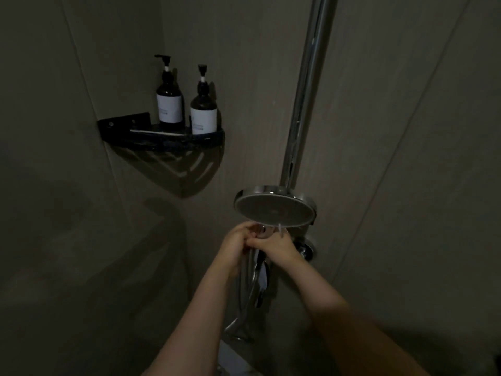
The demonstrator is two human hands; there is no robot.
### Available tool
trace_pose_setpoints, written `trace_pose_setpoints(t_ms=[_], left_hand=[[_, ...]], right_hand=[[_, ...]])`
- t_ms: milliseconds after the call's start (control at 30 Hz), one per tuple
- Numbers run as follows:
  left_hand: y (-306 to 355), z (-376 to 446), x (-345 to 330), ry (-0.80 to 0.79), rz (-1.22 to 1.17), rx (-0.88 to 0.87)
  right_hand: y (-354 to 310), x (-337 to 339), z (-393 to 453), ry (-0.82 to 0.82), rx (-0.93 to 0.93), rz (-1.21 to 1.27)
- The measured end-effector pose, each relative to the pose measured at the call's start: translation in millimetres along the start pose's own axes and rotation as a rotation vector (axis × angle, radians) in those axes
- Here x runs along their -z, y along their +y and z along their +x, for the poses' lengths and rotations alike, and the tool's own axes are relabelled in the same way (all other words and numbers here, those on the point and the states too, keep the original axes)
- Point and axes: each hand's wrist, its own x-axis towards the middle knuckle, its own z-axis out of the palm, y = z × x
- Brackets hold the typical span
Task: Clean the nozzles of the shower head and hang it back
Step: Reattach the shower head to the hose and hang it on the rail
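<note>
While the dim light hides much of the detail, we can see the shower head [274, 207] hanging in front of the chrome riser rail [303, 104] on the tiled wall, its round nozzle face tipped toward us and slightly downward, chrome rim catching the light along the top. Its handle runs down from the lower edge of the disc, so the long axis stands close to vertical, and that handle disappears behind our two hands. Our left hand [238, 246] curls its fingers in from the left just under the disc, and our right hand [279, 246] meets it from the right, the two touching each other. Both are closed around something at the neck of the shower head, where a thin pale piece shows at the disc's lower rim; whether we grip the handle itself or a small tool, we cannot tell. Below the hands the chrome hose [249, 294] hangs down, and a chrome valve fitting [306, 251] sits on the wall just right of our right hand. Well apart, up in the corner to the left, a black corner shelf [162, 135] carries two dark pump bottles [203, 112] with white labels, standing upright side by side.
</note>
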Motion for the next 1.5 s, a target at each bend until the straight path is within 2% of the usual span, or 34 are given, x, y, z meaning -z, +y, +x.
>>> trace_pose_setpoints(t_ms=[100, 200, 267, 367, 500, 600, 733, 967, 1133, 1500], left_hand=[[-22.9, 2.7, -11.8, -0.042, -0.142, 0.070], [-50.3, 6.7, -21.1, -0.103, -0.218, 0.108], [-64.2, 6.8, -26.9, -0.179, -0.142, 0.114], [-72.5, 6.5, -42.8, -0.195, 0.078, 0.053], [-74.8, -0.4, -73.6, -0.263, 0.152, 0.046], [-78.9, 0.5, -85.7, -0.338, 0.312, 0.007], [-82.0, 8.7, -88.0, -0.230, 0.295, -0.004], [-74.9, 25.4, -96.5, -0.050, 0.155, -0.042], [-75.2, 37.5, -103.1, 0.038, 0.122, -0.001], [-77.2, 51.9, -113.0, 0.173, 0.041, -0.049]], right_hand=[[-1.4, 13.2, -5.3, -0.003, -0.021, 0.031], [3.5, 28.0, -5.1, 0.187, -0.033, 0.089], [1.6, 39.2, -7.3, 0.292, -0.014, 0.083], [-1.6, 58.6, -13.6, 0.347, 0.043, 0.111], [-4.3, 76.4, -20.6, 0.465, 0.113, 0.160], [-13.9, 87.2, -19.8, 0.542, 0.172, 0.181], [-37.2, 97.6, -8.1, 0.576, 0.253, 0.204], [-52.9, 93.9, 26.0, 0.503, 0.262, 0.211], [-46.6, 92.4, 41.1, 0.453, 0.264, 0.147], [-65.5, 99.5, 52.1, 0.406, 0.354, 0.157]])
